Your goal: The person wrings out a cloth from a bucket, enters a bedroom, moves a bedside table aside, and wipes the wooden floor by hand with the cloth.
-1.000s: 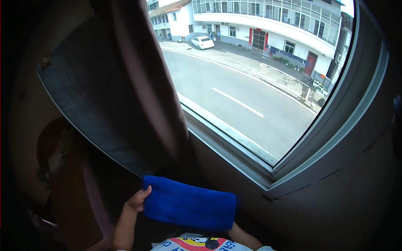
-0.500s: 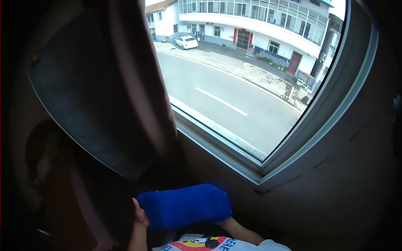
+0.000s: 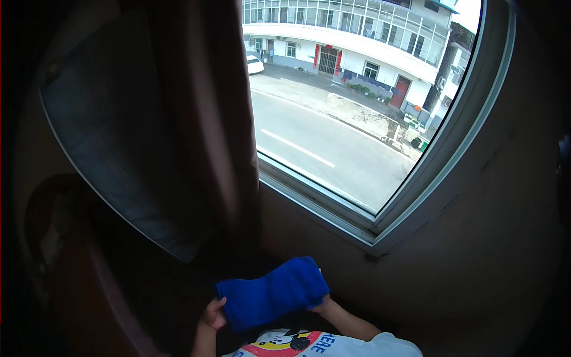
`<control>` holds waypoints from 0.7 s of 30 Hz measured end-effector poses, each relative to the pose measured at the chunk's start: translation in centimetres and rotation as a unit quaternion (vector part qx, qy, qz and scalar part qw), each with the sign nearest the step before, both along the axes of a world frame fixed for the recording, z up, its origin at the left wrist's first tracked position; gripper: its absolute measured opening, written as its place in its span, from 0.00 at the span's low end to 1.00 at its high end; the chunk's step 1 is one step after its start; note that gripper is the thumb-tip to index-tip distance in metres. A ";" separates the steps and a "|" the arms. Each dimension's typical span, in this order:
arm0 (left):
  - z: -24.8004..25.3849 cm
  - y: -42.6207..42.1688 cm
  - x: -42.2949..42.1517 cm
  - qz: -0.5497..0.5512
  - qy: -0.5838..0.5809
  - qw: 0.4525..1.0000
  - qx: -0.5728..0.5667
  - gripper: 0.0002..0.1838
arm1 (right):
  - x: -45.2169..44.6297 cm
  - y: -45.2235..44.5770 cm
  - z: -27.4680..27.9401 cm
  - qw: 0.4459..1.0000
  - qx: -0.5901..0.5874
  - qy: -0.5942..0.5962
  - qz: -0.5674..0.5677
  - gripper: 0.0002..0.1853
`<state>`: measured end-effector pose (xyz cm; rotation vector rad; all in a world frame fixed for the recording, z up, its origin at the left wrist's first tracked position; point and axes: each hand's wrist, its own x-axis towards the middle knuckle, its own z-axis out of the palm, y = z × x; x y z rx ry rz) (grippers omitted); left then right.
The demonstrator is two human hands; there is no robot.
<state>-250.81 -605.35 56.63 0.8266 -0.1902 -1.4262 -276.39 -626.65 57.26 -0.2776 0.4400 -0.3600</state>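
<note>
A folded blue cloth (image 3: pixel 270 296), probably a towel, is stretched between my two hands in front of my printed white shirt (image 3: pixel 285 345). My left hand (image 3: pixel 215 313) pinches its left end, with the thumb lying on top. At the opposite end, my right hand (image 3: pixel 323 302) grips the cloth from behind and below; most of those fingers are hidden by it. The cloth is tilted, its right end higher than its left, and it sags a little in the middle.
Ahead is a window (image 3: pixel 333 119) with a metal frame, looking onto a road and a white building. A dark curtain (image 3: pixel 202 119) hangs to its left, beside a dark panel (image 3: pixel 113 137) with a pale edge. A dark wall (image 3: pixel 452 238) runs along the right.
The cloth has tilted and bunched slightly, its left end moving right and down. My left hand has shifted right and its thumb has closed over the cloth. The view has turned slightly.
</note>
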 end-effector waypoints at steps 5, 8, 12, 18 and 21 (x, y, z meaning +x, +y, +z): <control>4.2 4.7 4.3 0.072 0.031 0.997 0.017 0.28 | 3.4 2.4 3.3 0.996 -0.014 -0.079 0.047 0.50; 4.8 8.0 5.6 0.104 0.053 0.986 -0.123 0.32 | 5.5 4.6 3.5 0.995 -0.028 -0.074 0.061 0.53; 8.9 11.7 4.8 0.254 -0.079 0.964 0.026 0.37 | 10.1 10.9 5.6 0.995 -0.045 -0.002 0.094 0.54; -2.2 19.5 8.8 0.201 -0.029 0.970 -0.137 0.37 | 13.3 15.9 3.5 0.992 -0.029 0.007 0.120 0.44; -3.9 22.4 11.9 0.190 0.085 0.972 -0.107 0.36 | 14.4 17.6 3.5 0.989 -0.018 0.044 0.139 0.37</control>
